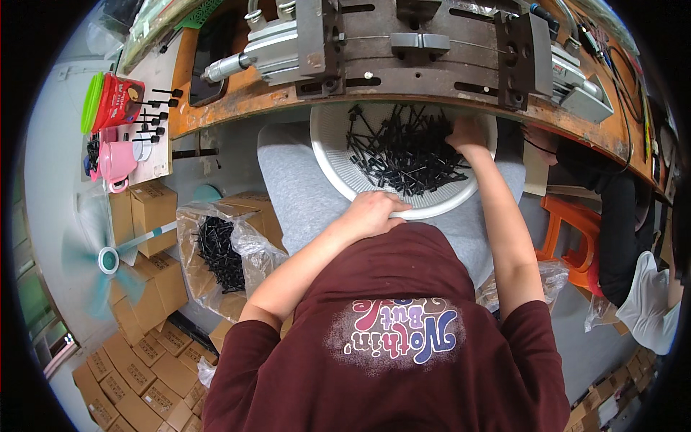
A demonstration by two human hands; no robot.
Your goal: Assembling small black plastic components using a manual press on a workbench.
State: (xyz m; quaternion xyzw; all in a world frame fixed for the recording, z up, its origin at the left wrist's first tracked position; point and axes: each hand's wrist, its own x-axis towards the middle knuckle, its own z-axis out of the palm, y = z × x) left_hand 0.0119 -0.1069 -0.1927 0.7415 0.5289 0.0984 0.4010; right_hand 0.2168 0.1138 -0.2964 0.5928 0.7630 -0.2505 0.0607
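A round white plastic basket (335, 169) rests on my lap, its far edge under the workbench. Inside lies a heap of thin black rod-like parts (407, 155), several with a wider head at one end. My left hand (374, 213) is closed over the basket's near rim, thumb and fingers on the edge. At the right inside wall, my right hand (466, 137) reaches into the basket against the heap. Its fingertips are partly hidden, so whether a part is between them does not show.
The wooden workbench (252, 109) carries a dark metal fixture (374, 54) with cylinders. At left stand a red tub (119, 104), a pink cup (117, 162), a turning fan (108, 261), cartons (147, 288) and a bag of black parts (219, 252). An orange stool (572, 234) stands right, beside another person's dark-clothed limb (620, 223).
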